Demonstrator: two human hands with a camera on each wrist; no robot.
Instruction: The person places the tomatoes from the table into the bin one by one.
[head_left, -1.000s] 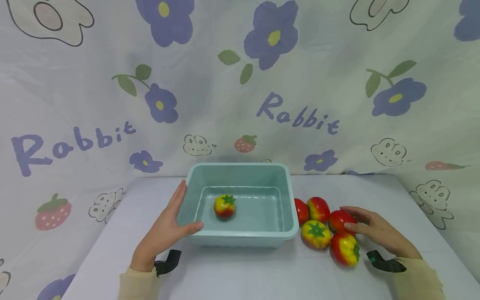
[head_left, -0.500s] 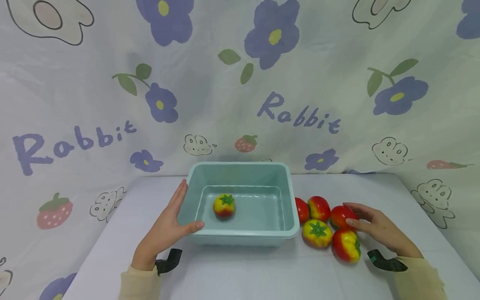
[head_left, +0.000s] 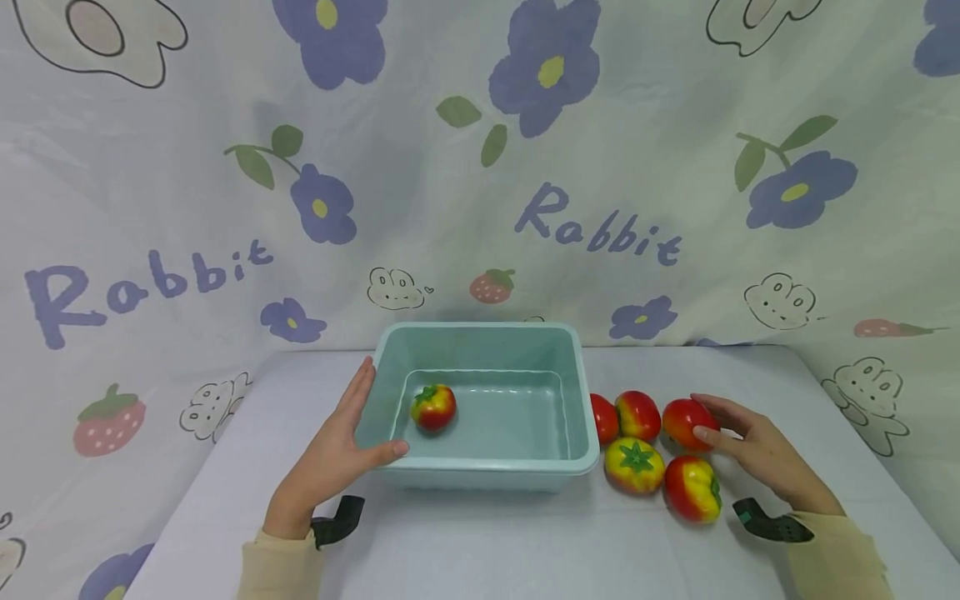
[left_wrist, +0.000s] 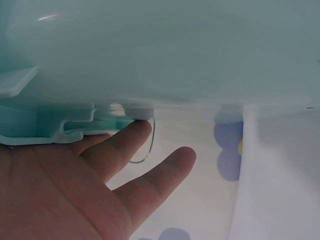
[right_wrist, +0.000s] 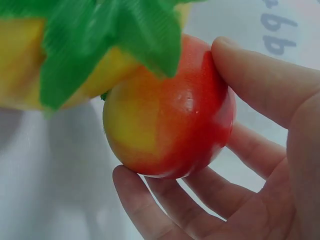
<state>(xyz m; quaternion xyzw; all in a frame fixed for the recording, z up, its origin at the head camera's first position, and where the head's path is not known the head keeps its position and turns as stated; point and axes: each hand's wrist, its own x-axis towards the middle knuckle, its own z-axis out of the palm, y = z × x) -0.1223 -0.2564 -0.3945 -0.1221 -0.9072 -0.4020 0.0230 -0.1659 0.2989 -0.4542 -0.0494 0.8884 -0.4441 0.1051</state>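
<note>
My left hand (head_left: 333, 458) lies along the left side of a pale green plastic basin (head_left: 480, 477), its thumb over the front left rim and its fingers straight. In the left wrist view, fingers (left_wrist: 155, 187) reach past beneath the basin wall (left_wrist: 175, 60). Inside the basin sits one red-and-yellow tomato (head_left: 433, 408) with a green leafy top. To the right of the basin, my right hand (head_left: 757, 446) holds a red tomato (head_left: 686, 423) between thumb and fingers. In the right wrist view this tomato (right_wrist: 170, 115) shows a yellow patch, and the fingertips touch its far side.
Several tomatoes lie by the basin's right wall: a red one (head_left: 603, 419) partly hidden by it, another red one (head_left: 638, 415), a yellow one (head_left: 633, 467) and a red-yellow one (head_left: 692, 489). A patterned cloth (head_left: 480, 208) hangs behind the white table (head_left: 525, 542).
My right hand has shifted slightly away from me with its tomato, apart from the nearer red-yellow one. The tomato in the basin has rolled a little left and turned. The left hand stays put.
</note>
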